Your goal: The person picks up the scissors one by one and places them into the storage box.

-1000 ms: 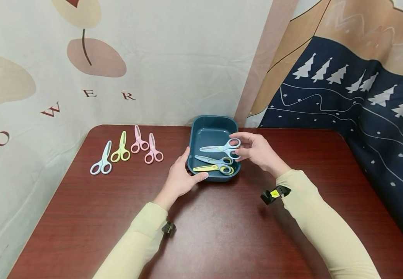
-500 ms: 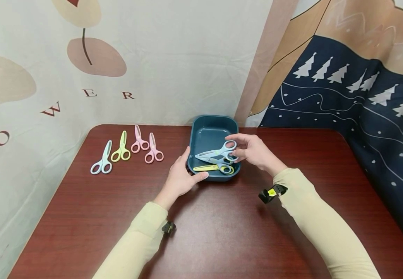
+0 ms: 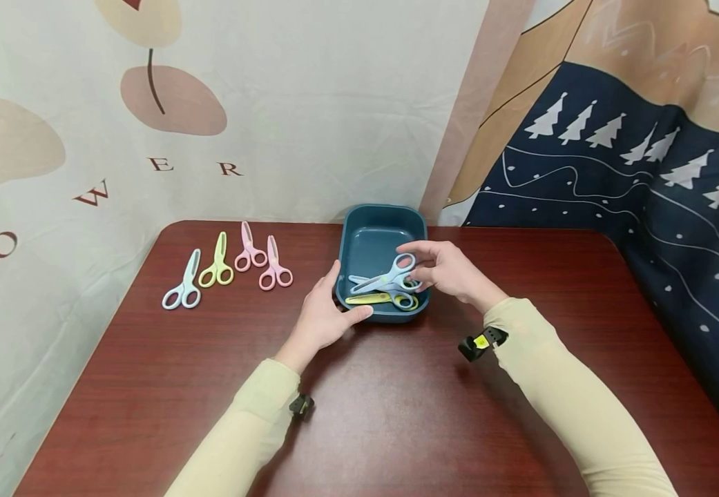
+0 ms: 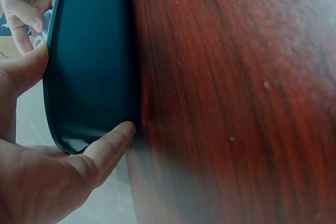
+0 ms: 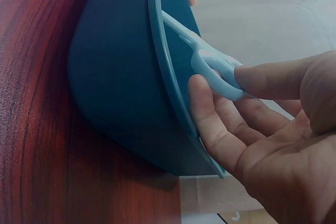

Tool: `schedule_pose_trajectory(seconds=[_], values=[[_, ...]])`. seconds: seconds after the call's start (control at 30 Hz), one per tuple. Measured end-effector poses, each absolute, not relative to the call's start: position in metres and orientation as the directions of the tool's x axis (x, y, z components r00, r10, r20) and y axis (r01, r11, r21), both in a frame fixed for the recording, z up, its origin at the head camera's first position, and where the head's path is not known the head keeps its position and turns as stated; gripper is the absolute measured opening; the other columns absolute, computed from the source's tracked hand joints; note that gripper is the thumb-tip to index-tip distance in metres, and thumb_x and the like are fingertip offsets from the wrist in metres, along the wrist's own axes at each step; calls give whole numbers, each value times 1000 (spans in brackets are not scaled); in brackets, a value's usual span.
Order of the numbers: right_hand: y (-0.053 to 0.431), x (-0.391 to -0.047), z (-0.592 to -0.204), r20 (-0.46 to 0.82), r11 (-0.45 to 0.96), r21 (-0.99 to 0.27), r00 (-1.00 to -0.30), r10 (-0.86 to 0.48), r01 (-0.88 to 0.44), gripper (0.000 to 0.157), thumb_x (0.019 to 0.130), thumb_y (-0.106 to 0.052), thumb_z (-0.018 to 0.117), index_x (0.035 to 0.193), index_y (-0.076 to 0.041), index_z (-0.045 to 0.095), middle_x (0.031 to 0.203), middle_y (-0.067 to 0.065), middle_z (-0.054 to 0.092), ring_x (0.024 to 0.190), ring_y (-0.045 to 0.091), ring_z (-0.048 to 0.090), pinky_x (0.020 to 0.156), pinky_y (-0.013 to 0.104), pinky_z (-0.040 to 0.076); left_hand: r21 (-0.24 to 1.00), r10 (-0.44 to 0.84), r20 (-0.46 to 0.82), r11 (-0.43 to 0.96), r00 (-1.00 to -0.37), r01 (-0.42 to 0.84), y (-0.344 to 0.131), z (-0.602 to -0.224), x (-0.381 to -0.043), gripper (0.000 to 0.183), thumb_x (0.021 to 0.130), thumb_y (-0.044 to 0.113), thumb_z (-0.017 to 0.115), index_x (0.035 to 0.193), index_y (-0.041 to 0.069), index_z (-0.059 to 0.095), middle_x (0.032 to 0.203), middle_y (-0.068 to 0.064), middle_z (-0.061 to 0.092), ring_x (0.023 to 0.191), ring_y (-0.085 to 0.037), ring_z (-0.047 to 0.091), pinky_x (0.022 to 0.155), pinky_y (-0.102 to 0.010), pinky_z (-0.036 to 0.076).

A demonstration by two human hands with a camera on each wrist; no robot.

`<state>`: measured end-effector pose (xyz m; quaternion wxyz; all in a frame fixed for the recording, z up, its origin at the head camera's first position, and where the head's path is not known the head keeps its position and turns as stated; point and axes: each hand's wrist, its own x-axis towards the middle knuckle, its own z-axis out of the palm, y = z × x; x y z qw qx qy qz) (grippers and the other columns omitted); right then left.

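We saw the left hand grasping the blue-green box by its near left corner, thumb at the near rim and fingers against the left wall. The right hand pinched the light blue scissors by their handle loops, thumb on one loop in the right wrist view; we noted the blades pointing leftward, inside the box. Beneath them we recorded a grey-blue pair, partly covered, and a yellow-green pair nearest the near wall. We could not tell whether the gripped pair touched those below. On the brown table, well left of the box, we counted four more: a pale blue pair, a lime pair and two pink pairs, set apart, blades pointing away from the person.
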<state>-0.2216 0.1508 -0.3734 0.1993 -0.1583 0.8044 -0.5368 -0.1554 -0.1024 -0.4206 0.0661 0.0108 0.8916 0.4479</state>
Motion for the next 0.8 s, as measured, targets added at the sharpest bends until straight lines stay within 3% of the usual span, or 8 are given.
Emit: schedule_pose_trajectory(seconds=[0.5,0.8], values=[[143,-222,-375,-118,406,-906,-852,-511,-118,47,96,9,59,142,2,58,117,23,72,105,45,67,78,44,63,802,77,-99,596,-992,-34,-103,-422,-156,108,83,37,87,166,13,22,163,-19,37,149,-36,38,120,-51,34],[138,-222,-372,-145,430,-897,-850,-506,-103,47,96,9,59,143,4,57,117,22,72,101,41,68,79,45,62,804,81,-94,594,-992,-28,-103,-422,-156,108,83,38,87,166,12,22,163,-20,37,148,-36,39,119,-53,34]])
